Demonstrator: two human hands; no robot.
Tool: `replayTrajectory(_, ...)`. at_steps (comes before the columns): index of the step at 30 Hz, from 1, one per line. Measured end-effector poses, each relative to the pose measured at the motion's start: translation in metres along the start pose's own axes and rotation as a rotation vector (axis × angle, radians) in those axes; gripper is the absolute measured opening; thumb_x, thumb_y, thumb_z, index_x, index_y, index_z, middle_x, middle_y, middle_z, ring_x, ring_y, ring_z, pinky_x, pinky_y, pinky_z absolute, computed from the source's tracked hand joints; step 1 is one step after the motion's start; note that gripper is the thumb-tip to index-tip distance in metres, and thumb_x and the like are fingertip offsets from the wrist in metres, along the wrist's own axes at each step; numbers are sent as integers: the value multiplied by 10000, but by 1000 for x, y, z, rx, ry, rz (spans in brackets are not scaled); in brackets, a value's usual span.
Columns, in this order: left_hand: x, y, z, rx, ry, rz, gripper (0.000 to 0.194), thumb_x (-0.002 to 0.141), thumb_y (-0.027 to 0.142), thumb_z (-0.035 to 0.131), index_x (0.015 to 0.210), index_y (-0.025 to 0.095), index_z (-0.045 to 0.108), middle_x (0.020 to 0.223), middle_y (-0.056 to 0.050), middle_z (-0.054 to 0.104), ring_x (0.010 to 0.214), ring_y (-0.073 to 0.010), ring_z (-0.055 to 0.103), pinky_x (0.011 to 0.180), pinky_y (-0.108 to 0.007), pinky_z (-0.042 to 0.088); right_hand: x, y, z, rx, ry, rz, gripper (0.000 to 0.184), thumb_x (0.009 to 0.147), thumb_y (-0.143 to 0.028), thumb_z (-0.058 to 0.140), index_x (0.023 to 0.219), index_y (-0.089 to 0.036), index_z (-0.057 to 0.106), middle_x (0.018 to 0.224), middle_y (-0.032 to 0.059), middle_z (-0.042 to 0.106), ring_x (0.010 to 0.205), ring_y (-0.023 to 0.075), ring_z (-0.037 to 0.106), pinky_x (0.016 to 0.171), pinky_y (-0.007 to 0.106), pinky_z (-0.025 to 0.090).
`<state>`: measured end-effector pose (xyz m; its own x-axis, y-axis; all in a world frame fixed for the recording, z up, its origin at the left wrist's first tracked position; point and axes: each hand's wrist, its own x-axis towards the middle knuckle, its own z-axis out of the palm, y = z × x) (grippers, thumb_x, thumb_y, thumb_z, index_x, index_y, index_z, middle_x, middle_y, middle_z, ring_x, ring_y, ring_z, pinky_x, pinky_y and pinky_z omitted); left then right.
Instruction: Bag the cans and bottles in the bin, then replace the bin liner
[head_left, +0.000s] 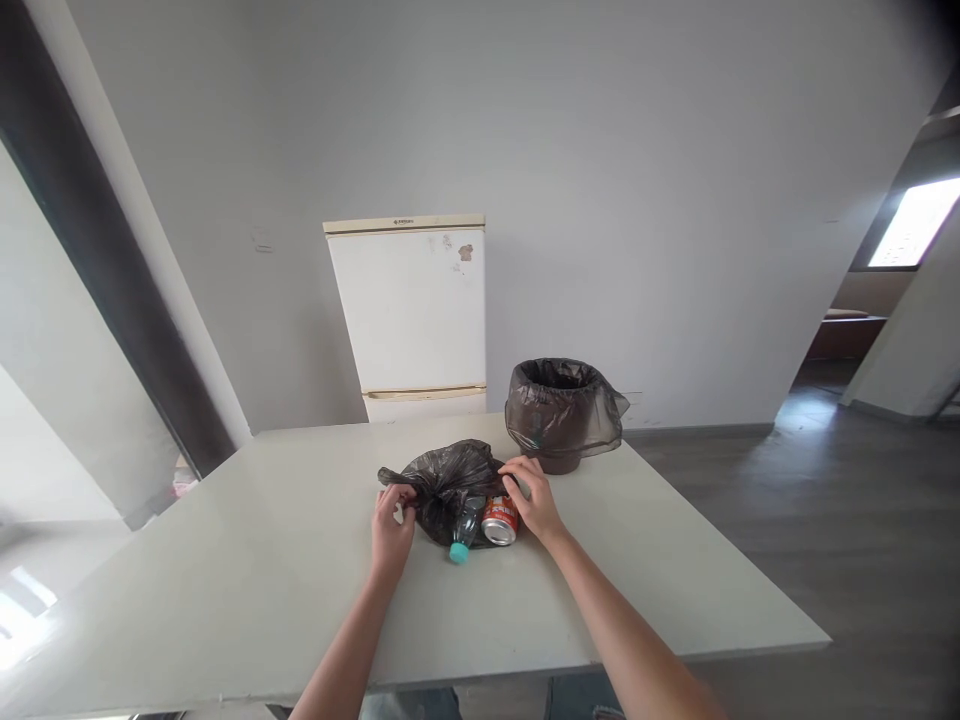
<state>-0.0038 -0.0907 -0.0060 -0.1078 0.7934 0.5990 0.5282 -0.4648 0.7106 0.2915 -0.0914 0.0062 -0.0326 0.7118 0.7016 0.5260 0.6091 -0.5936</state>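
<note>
A crumpled black plastic bag (457,465) lies on the pale table (285,560). My left hand (393,525) pinches the bag's gathered left side between thumb and fingers. On the opposite side, my right hand (531,492) has its fingers curled on the bag's right edge. Between my hands, a clear plastic bottle (469,520) with a teal cap sticks out of the bag toward me. Beside it, a red drink can (500,520) lies with its silver end facing me. The rear parts of both are covered by the bag.
Behind my right hand, a brown trash bin (551,415) lined with a black bag stands near the table's back right. A white refrigerator (420,310) is against the grey wall beyond the table. Dark wood floor (750,520) shows at the right.
</note>
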Motion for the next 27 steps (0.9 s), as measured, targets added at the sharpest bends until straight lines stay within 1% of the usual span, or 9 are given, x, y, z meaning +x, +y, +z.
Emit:
replayTrajectory(4, 1, -3, 4, 123, -34, 82, 244, 881, 273, 622, 1098, 264, 733, 1113, -72, 714, 1005, -276, 591, 940, -442, 510, 1, -2, 0, 11, 17, -14, 252, 1064, -382, 498, 1035, -239, 705, 1071, 63, 700, 1040, 250, 624, 1062, 452, 404)
replayTrajectory(8, 2, -6, 8, 108, -53, 132, 139, 935, 308, 618, 968, 256, 743, 1035, -71, 716, 983, -269, 594, 901, -418, 516, 0, -5, 2, 4, -17, -18, 262, 1061, -390, 499, 1001, -232, 699, 1030, 71, 703, 1000, 253, 626, 1028, 448, 435)
replayTrajectory(13, 0, -3, 8, -42, -111, 122, 142, 979, 298, 551, 961, 236, 677, 988, -57, 690, 947, -222, 637, 867, -354, 523, 5, -20, 1, 19, -5, -44, 235, 1042, -369, 538, 1041, -248, 739, 1075, 88, 734, 1052, 282, 625, 1016, 476, 471)
replayTrajectory(18, -3, 2, 9, -69, -137, 93, 147, 950, 333, 577, 902, 239, 679, 971, -63, 707, 971, -236, 661, 910, -381, 534, 39, -49, 9, 73, -350, -100, 322, 973, -291, 622, 1266, -332, 750, 1272, 47, 740, 1183, 299, 594, 1055, 499, 487)
replayTrajectory(19, -3, 3, 9, -74, -136, 89, 148, 946, 341, 585, 898, 238, 679, 963, -62, 709, 966, -237, 663, 913, -384, 537, 46, -54, 14, 58, -400, -118, 337, 932, -277, 673, 1250, -343, 763, 1242, 39, 754, 1146, 302, 602, 1040, 500, 487)
replayTrajectory(21, -4, 3, 9, -87, -118, 76, 143, 937, 356, 613, 903, 234, 678, 958, -56, 712, 956, -232, 667, 911, -378, 539, 56, -58, 28, 34, -436, -147, 244, 859, -229, 735, 1059, -341, 821, 1045, 32, 793, 1004, 291, 623, 988, 483, 482)
replayTrajectory(22, -4, 3, 9, -92, -100, 68, 141, 935, 360, 624, 907, 232, 675, 953, -52, 710, 946, -228, 667, 904, -370, 538, 58, -59, 34, 35, -433, -155, 175, 845, -203, 734, 926, -328, 827, 928, 27, 790, 928, 276, 624, 960, 467, 476)
replayTrajectory(24, -5, 2, 8, -93, -63, 59, 132, 940, 353, 623, 929, 229, 668, 948, -48, 695, 926, -219, 659, 883, -354, 532, 59, -55, 43, 53, -370, -144, 194, 863, -164, 678, 778, -296, 793, 819, 25, 763, 854, 251, 623, 935, 442, 463)
replayTrajectory(27, -6, 0, 5, -79, -20, 64, 159, 983, 330, 543, 1015, 229, 662, 976, -59, 663, 938, -221, 624, 880, -357, 515, 55, -42, 40, 72, -173, -56, 229, 912, -174, 563, 874, -262, 771, 919, 58, 753, 912, 258, 633, 920, 426, 473)
